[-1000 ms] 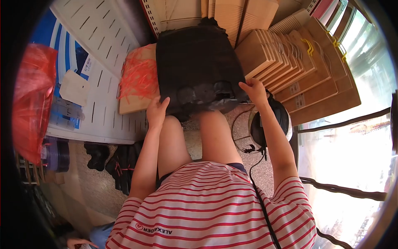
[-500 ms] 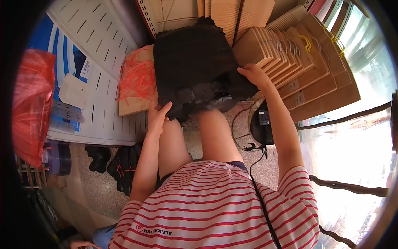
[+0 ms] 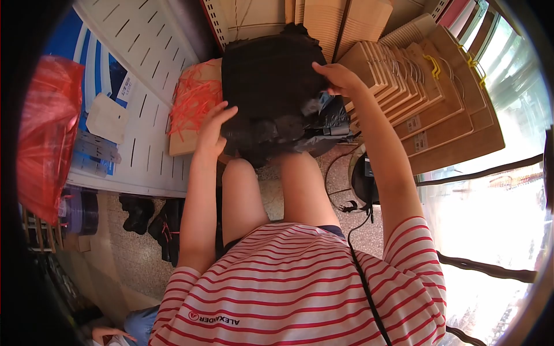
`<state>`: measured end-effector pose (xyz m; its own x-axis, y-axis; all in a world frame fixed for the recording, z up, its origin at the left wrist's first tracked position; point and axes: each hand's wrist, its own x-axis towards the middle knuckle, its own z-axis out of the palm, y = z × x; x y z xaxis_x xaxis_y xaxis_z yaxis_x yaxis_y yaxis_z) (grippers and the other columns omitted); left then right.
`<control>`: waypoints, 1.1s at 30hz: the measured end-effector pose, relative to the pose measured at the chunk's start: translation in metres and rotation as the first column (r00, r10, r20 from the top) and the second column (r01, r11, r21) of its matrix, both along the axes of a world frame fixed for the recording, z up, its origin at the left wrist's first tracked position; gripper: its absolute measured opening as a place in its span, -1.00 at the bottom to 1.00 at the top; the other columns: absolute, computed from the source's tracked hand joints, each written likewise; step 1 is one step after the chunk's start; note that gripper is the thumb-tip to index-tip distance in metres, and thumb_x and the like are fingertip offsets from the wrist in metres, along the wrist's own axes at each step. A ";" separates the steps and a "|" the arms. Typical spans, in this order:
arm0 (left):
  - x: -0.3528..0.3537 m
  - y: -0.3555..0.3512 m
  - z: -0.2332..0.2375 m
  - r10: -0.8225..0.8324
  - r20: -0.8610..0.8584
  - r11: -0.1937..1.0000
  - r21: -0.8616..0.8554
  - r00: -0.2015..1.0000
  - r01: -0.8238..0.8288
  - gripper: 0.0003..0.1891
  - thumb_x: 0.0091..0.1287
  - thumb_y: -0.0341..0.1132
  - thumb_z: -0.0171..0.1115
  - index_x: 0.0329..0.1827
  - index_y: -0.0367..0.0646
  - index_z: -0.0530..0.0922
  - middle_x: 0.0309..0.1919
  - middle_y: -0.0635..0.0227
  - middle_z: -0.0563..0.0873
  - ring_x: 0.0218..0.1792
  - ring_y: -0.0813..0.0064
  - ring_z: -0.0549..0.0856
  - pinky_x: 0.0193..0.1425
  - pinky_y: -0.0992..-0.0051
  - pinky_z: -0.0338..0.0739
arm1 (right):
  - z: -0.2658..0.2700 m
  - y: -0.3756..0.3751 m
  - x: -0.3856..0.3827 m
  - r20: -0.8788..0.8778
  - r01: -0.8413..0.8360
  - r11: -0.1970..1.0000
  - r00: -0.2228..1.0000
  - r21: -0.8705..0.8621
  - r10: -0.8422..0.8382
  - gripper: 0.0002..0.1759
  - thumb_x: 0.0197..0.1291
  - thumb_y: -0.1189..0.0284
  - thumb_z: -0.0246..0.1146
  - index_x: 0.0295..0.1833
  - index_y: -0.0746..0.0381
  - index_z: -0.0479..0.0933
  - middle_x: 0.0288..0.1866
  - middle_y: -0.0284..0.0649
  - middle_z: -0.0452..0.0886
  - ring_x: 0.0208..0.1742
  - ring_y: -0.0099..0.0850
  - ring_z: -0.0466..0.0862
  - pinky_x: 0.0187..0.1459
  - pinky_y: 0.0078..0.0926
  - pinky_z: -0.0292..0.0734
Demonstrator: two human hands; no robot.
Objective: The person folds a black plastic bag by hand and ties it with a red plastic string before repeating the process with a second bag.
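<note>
A stack of black plastic bags [image 3: 265,75] lies just beyond my knees, its near edge crumpled and ragged. My left hand [image 3: 213,130] is at the stack's left side, thumb and fingers spread apart. At the right edge is my right hand [image 3: 343,81], its thumb stretched out over the black plastic and apart from the fingers, which are partly hidden. Below that hand, a loose corner of shiny black plastic [image 3: 332,121] is turned up. Left of the stack, tangled red plastic strings [image 3: 193,98] lie on a tan board [image 3: 182,146].
Wooden clipboards [image 3: 421,98] stand in a row at the right, beside a bright plastic-covered window. A white slotted panel [image 3: 147,109] and a red plastic bag [image 3: 49,138] are at the left. A black strap [image 3: 360,271] runs down my front. Another person's hand [image 3: 112,334] shows at lower left.
Both hands have moved up along the sides of the stack, away from its near corners. My left hand has spread. At the right, the near corner of the plastic is now turned up.
</note>
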<state>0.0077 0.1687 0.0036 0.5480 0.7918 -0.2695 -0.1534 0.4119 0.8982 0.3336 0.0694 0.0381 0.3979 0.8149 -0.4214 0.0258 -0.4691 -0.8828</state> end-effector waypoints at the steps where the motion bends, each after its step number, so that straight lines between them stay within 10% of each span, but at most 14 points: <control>1: 0.011 0.004 0.004 0.012 0.049 0.998 -0.055 0.999 -0.009 -0.47 0.24 -0.36 0.37 0.26 -0.23 0.42 0.01 0.19 0.62 0.06 0.35 0.63 0.09 0.34 0.59 | -0.002 0.004 -0.006 -0.001 -0.001 1.000 1.000 -0.001 0.001 -0.37 0.33 0.04 0.21 0.18 0.42 0.50 -0.16 -0.04 0.69 -0.25 -0.31 0.71 -0.33 -0.38 0.63; 3: 0.028 0.021 -0.001 0.031 0.092 0.993 -0.114 0.995 -0.021 -0.48 0.25 -0.33 0.37 0.26 -0.23 0.42 0.03 0.18 0.62 0.10 0.34 0.61 0.15 0.30 0.56 | -0.011 0.007 -0.018 -0.295 0.110 0.987 0.953 0.117 -0.071 -0.32 0.40 0.04 0.11 0.31 0.44 0.35 -0.01 0.02 0.64 -0.14 -0.32 0.72 -0.20 -0.42 0.67; 6: 0.048 0.039 -0.025 0.001 0.368 0.937 -0.324 0.930 0.127 -0.52 0.31 -0.32 0.31 0.26 -0.27 0.42 0.11 0.16 0.59 0.20 0.30 0.56 0.30 0.23 0.47 | -0.028 0.001 -0.018 -0.224 0.108 0.957 0.974 0.271 -0.047 -0.34 0.42 0.10 0.10 0.35 0.44 0.29 0.07 0.05 0.60 -0.04 -0.31 0.71 -0.08 -0.42 0.66; 8: 0.053 0.032 -0.029 -0.186 0.396 0.977 -0.020 0.899 0.211 -0.58 0.37 -0.34 0.24 0.23 -0.31 0.44 0.16 0.16 0.56 0.27 0.25 0.52 0.37 0.22 0.42 | -0.032 -0.013 -0.008 -0.166 0.087 0.944 0.986 0.318 -0.035 -0.38 0.42 0.12 0.11 0.34 0.42 0.32 0.05 0.01 0.61 -0.04 -0.33 0.70 -0.06 -0.43 0.64; 14: 0.012 0.032 -0.044 -0.129 -0.034 0.829 0.545 0.991 0.126 -0.72 0.27 -0.59 0.20 0.05 -0.28 0.56 0.03 0.29 0.64 0.12 0.40 0.61 0.21 0.40 0.51 | -0.044 -0.070 0.016 0.322 -0.095 0.937 0.947 0.336 -0.019 -0.67 0.28 0.35 0.29 0.07 0.33 0.57 -0.16 -0.28 0.68 -0.20 -0.54 0.64 -0.18 -0.53 0.53; 16: -0.003 0.024 -0.037 0.090 -0.358 0.456 0.844 0.929 0.281 -0.79 0.19 -0.59 0.23 -0.12 -0.21 0.63 -0.12 0.34 0.68 -0.04 0.50 0.64 0.00 0.49 0.52 | -0.054 -0.078 0.013 0.544 -0.191 0.942 0.839 0.275 0.011 -0.75 0.18 0.45 0.35 -0.04 0.31 0.61 -0.24 -0.29 0.68 -0.24 -0.55 0.62 -0.20 -0.52 0.52; 20: -0.012 0.001 -0.054 0.170 -0.264 0.393 0.902 0.950 0.180 -0.86 0.12 -0.54 0.37 -0.26 -0.23 0.64 -0.28 0.39 0.63 -0.36 0.57 0.56 -0.23 0.57 0.44 | -0.062 -0.085 0.001 0.549 -0.182 0.950 0.836 0.254 0.013 -0.77 0.13 0.49 0.37 -0.08 0.30 0.62 -0.29 -0.28 0.67 -0.26 -0.52 0.62 -0.18 -0.51 0.53; 24: -0.020 -0.038 -0.048 0.336 -0.423 0.144 0.906 0.842 0.398 -0.65 -0.02 -0.37 0.52 -0.18 -0.21 0.58 -0.19 0.23 0.58 -0.14 0.23 0.61 -0.10 0.34 0.53 | -0.079 -0.080 -0.003 0.547 -0.097 0.949 0.832 0.301 -0.089 -0.74 0.11 0.47 0.39 -0.09 0.32 0.60 -0.32 -0.21 0.67 -0.25 -0.44 0.66 -0.18 -0.47 0.55; 33: -0.029 -0.040 -0.056 0.233 -0.492 0.281 0.860 0.839 0.426 -0.72 0.13 -0.43 0.41 -0.08 -0.20 0.64 -0.17 0.27 0.59 -0.26 0.30 0.63 -0.22 0.42 0.52 | -0.073 -0.080 -0.034 0.523 -0.063 0.942 0.843 0.331 -0.127 -0.65 0.11 0.47 0.37 0.02 0.32 0.55 -0.31 -0.14 0.68 -0.27 -0.35 0.70 -0.19 -0.42 0.56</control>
<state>-0.0211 0.1289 -0.0529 0.7060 0.6011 0.3746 0.3512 -0.7564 0.5519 0.2998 -0.0102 -0.0347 0.5089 0.8483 0.1461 0.5228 -0.1698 -0.8354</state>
